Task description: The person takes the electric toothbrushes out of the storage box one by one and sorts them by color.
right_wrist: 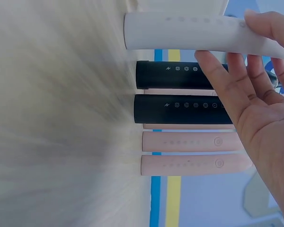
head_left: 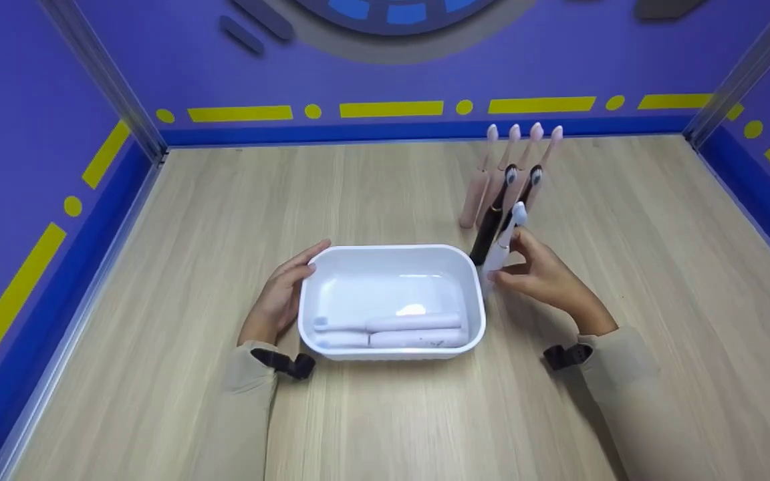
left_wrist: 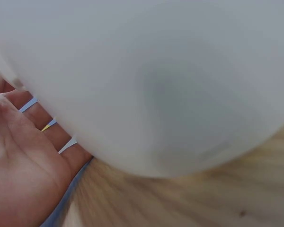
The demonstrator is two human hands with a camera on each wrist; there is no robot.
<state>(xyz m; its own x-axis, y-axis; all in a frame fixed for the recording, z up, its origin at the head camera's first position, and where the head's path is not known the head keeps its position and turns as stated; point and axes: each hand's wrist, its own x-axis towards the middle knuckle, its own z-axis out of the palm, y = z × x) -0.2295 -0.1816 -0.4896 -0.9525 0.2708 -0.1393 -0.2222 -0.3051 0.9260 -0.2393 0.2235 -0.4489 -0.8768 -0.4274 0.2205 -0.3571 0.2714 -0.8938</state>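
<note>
A white plastic bin [head_left: 476, 294] stands on the table, with two pale electric toothbrushes [head_left: 415, 323] lying side by side along its near wall. My left hand [head_left: 277, 299] holds the bin's left side, thumb at the rim and fingers along the outside wall; in the left wrist view the bin [left_wrist: 180, 94] hides the fingertips. Just off the bin's right wall, my right hand [head_left: 545, 274] pinches an upright white electric toothbrush [head_left: 500, 252] between thumb and fingers. In the right wrist view, this toothbrush's handle [right_wrist: 180, 33] is beside two black ones.
Two black electric toothbrushes [head_left: 488, 230] stand upright right behind the held one. Behind them several pink electric toothbrushes [head_left: 474, 197] stand in a row. Blue-purple panels [head_left: 385, 80] wall in the wooden table [head_left: 385, 414] at the back and both sides.
</note>
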